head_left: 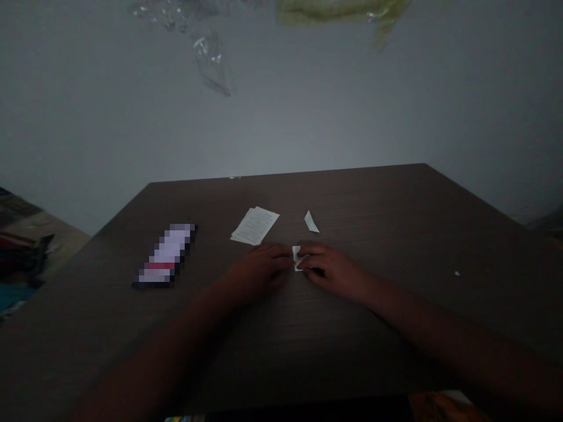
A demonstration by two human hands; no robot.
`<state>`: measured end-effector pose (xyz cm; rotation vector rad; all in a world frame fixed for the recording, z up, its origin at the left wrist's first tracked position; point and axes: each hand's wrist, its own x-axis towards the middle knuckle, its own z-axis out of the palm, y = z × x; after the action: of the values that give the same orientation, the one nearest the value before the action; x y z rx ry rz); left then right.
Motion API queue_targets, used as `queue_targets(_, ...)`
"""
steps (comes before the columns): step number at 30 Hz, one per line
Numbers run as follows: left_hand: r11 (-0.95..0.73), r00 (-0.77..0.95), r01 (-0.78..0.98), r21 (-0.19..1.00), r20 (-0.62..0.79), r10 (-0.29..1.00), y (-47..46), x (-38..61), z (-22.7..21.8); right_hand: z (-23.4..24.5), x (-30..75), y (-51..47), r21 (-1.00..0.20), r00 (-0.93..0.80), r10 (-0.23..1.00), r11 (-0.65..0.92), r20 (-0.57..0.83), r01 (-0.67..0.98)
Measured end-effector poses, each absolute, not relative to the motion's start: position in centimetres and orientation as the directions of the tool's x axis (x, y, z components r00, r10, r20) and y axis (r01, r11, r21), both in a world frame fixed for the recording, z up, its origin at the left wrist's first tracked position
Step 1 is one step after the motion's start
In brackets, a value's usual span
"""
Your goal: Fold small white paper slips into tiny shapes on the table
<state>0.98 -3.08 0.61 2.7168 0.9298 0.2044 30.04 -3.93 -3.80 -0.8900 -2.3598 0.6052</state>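
Note:
A small piece of white paper point(296, 258) lies on the brown tabletop between my two hands. My right hand point(332, 269) has its fingertips on top of this paper, thumb and fingers curved around its right side. From the left, my left hand point(264, 266) reaches to the paper's edge, its fingers stretched out low over the table. Just beyond the hands is a small stack of printed paper sheets point(255, 225). A folded strip of printed paper point(311, 222) rests farther back, behind my right hand.
A phone point(166, 255) with a blurred-out screen lies on the table point(373, 205) at the left. One tiny white scrap point(457, 273) is at the right. The table's far edge meets a pale wall point(308, 117) with clear and yellow plastic point(343, 12) on it.

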Motion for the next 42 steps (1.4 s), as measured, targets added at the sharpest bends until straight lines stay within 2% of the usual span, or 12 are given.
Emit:
queue_targets(5,-0.692,0.713,0.663,0.286,0.04,0.7,-3.4,2.3,0.3,-3.5,30.1,-3.9,-0.582,-0.643,0.683,0.694,0.347,0.424)
queue_targets(12,-0.637,0.649,0.716,0.286,0.063,0.758,-3.5,3.4,0.0,-3.1,31.0,-3.5,-0.622,-0.673,0.679,0.67,0.293,0.406)
queue_targets(17,-0.608,0.615,0.747,0.268,0.068,0.785,-3.6,4.0,0.2,-3.7,31.2,-2.7,-0.61,-0.677,0.658,0.696,0.33,0.378)
queue_targets(28,-0.632,0.633,0.712,0.306,0.112,0.766,-3.2,3.3,-0.3,-3.5,31.5,-1.8,-0.559,-0.668,0.655,0.721,0.353,0.41)
queue_targets(37,-0.7,0.705,0.627,0.342,0.131,0.696,-2.8,2.4,-0.7,-3.4,31.3,-1.9,-0.571,-0.68,0.645,0.721,0.349,0.392)
queue_targets(42,-0.687,0.702,0.626,0.368,0.116,0.702,-2.9,2.5,-0.4,-3.5,31.3,-2.0,-0.591,-0.68,0.653,0.707,0.334,0.388)
